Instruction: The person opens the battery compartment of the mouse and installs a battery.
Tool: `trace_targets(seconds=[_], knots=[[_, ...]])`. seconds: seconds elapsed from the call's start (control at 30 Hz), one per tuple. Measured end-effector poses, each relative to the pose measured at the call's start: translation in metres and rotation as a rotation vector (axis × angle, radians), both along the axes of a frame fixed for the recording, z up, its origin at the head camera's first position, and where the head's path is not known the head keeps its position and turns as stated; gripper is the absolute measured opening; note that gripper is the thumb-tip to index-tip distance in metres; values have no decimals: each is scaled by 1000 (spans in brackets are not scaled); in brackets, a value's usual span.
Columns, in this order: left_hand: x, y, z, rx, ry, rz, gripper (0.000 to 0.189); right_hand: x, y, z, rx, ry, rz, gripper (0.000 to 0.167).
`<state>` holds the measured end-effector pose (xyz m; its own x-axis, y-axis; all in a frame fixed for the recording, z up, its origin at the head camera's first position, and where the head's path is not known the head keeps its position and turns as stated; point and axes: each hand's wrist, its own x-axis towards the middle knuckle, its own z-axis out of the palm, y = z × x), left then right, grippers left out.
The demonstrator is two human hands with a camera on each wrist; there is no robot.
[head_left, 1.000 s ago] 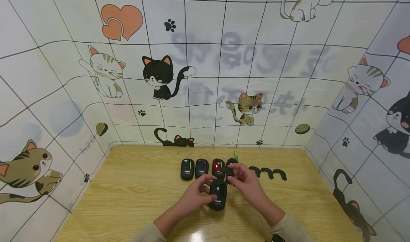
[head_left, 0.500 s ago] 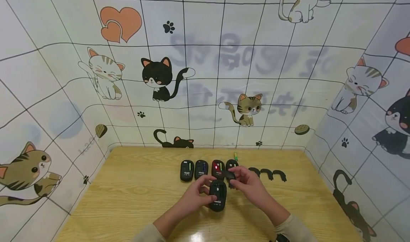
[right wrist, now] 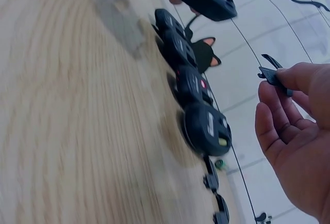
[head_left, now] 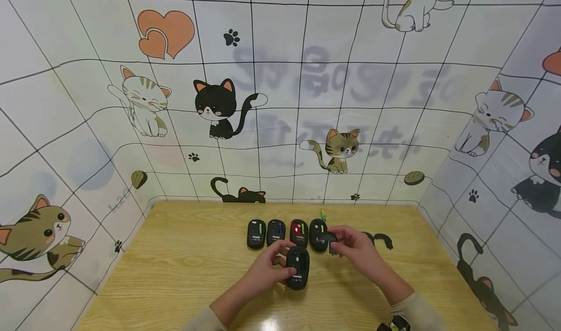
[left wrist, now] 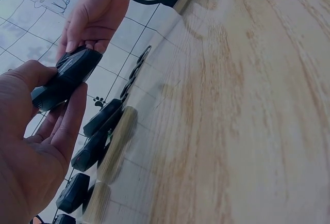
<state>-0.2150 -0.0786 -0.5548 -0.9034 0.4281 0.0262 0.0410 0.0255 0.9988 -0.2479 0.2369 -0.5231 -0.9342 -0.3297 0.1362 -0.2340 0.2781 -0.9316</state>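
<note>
My left hand [head_left: 271,268] holds a black computer mouse [head_left: 298,267] above the table with its underside turned up. In the left wrist view the mouse [left wrist: 67,77] sits between the thumb and fingers. A curved black cover piece [head_left: 327,237] is pinched by my right hand [head_left: 361,253], to the right of that mouse and apart from it. The right wrist view shows this thin cover [right wrist: 276,77] between thumb and fingertips. Behind the hands, several more black mice lie underside up in a row; one mouse [head_left: 299,232] glows red.
A green battery [head_left: 323,214] is behind the row's right-hand mouse [head_left: 318,235]. Curved black covers [head_left: 383,241] lie right of the row, partly hidden by my right hand. The wooden table [head_left: 188,263] ends at a cat-printed cloth wall [head_left: 280,126].
My right hand has moved to the right, carrying the cover away from the held mouse. The left hand and its mouse have stayed nearly still.
</note>
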Motion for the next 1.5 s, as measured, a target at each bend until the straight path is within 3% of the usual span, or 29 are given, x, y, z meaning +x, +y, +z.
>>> trace_targets(seconds=[0.27,0.5,0.97,1.27,1.5], knots=[[0,0,0,-5,7,5,56,-4,24,3,43,-6,-78,35],[0,0,0,-10,1,6,55,-11,43,-3,127,7,-160,34],[0,-2,2,-16,-4,4,56,-19,88,-9,182,57,-233,39],[0,-1,4,-1,-8,2,56,-29,118,-21,201,91,-281,38],[1,-2,5,2,-9,-3,57,-34,137,-26,270,124,-325,36]])
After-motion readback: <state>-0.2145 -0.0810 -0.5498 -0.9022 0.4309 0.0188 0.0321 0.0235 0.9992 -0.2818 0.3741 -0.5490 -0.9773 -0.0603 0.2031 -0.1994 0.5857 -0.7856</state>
